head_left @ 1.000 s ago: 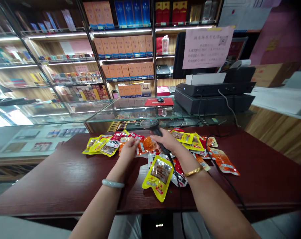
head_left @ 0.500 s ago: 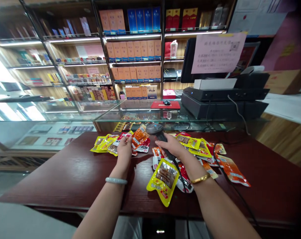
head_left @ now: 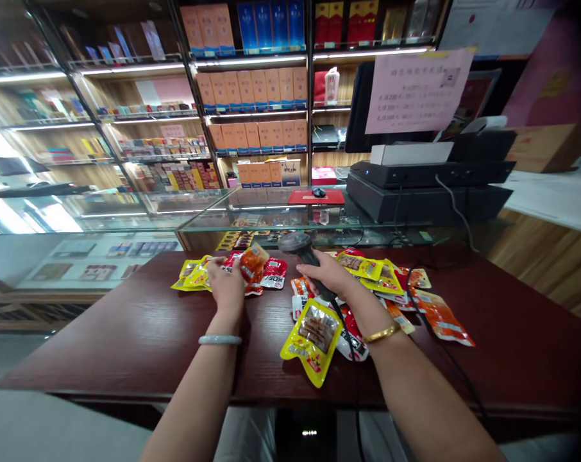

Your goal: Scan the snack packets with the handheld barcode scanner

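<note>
My left hand (head_left: 227,284) holds an orange snack packet (head_left: 252,262) over the left heap of yellow and red packets (head_left: 194,274) on the dark red counter (head_left: 127,333). My right hand (head_left: 329,273) grips a black barcode scanner (head_left: 297,246), its head pointing left toward the orange packet and its cable (head_left: 345,333) trailing back along my forearm. Under and beside that hand lie more packets: a red one (head_left: 274,274), a large yellow one (head_left: 314,337) near the counter's front, and several yellow and orange ones (head_left: 391,282) to the right.
A glass display case (head_left: 271,218) stands behind the counter, with a red mouse pad and mouse (head_left: 318,194) on top. A black till with a printer (head_left: 429,179) and a pink notice (head_left: 418,90) sits at the right. Shelves of boxes (head_left: 252,90) fill the back wall.
My left hand picked an orange packet out of the pile, lifted it in front of the scanner, then carried it left toward the left heap. The scanner hand stayed nearly still.
</note>
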The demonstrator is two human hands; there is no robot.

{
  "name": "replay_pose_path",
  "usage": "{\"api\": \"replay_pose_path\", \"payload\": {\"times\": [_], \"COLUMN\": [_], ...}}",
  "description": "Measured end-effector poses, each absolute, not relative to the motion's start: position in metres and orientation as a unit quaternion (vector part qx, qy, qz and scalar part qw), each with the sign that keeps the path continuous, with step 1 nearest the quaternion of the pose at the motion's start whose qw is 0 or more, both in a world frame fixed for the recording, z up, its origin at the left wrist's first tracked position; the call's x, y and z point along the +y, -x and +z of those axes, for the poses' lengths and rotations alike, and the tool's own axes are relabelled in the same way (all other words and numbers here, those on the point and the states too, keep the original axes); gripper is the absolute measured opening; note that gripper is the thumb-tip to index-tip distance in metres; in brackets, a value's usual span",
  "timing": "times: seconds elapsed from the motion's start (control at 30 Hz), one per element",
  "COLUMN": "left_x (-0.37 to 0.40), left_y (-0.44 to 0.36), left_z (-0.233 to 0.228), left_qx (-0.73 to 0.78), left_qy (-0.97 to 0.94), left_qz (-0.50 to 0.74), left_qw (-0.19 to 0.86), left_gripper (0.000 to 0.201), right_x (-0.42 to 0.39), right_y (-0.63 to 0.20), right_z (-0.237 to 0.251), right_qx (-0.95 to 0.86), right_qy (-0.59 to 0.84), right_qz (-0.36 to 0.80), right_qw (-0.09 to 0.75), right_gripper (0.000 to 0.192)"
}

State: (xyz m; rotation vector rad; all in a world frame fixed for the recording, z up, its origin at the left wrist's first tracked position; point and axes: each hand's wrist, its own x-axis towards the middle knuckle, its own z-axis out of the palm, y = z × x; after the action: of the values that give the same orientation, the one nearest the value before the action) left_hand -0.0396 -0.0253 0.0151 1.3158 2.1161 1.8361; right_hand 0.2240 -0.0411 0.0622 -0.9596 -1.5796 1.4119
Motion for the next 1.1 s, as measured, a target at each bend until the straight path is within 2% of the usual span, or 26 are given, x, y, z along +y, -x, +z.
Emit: {"api": "replay_pose_path", "payload": {"times": [0.07, 0.1, 0.2, 0.33, 0.47, 0.67, 0.93, 1.1], "left_x": [-0.030, -0.032, -0.036, -0.034, -0.028, -0.025, -0.016, -0.013], "left_y": [0.030, 0.022, -0.009, -0.040, -0.048, -0.045, -0.003, 0.006], "left_z": [0.016, 0.015, 0.007, -0.006, -0.011, -0.008, -0.006, -0.007], "left_qx": [0.679, 0.663, 0.608, 0.604, 0.613, 0.631, 0.630, 0.524], "left_qy": [-0.470, -0.519, -0.682, -0.756, -0.765, -0.708, -0.491, -0.453], "left_qz": [0.562, 0.536, 0.407, 0.254, 0.197, 0.283, 0.539, 0.604], "left_qw": [-0.057, -0.058, 0.006, 0.014, 0.025, 0.147, 0.269, 0.394], "left_gripper": [0.034, 0.029, 0.018, 0.025, 0.028, 0.038, 0.039, 0.060], "right_x": [-0.041, -0.041, -0.040, -0.041, -0.041, -0.038, -0.036, -0.035], "right_y": [-0.224, -0.224, -0.224, -0.224, -0.224, -0.224, -0.229, -0.225], "right_z": [0.062, 0.062, 0.060, 0.061, 0.061, 0.058, 0.061, 0.058], "right_qx": [-0.623, -0.622, -0.629, -0.644, -0.643, -0.641, -0.610, -0.598], "right_qy": [0.387, 0.394, 0.405, 0.398, 0.400, 0.401, 0.375, 0.360], "right_qz": [0.562, 0.564, 0.560, 0.552, 0.553, 0.548, 0.564, 0.576], "right_qw": [0.382, 0.374, 0.356, 0.349, 0.349, 0.358, 0.411, 0.425], "right_gripper": [0.031, 0.033, 0.037, 0.032, 0.027, 0.025, 0.033, 0.042]}}
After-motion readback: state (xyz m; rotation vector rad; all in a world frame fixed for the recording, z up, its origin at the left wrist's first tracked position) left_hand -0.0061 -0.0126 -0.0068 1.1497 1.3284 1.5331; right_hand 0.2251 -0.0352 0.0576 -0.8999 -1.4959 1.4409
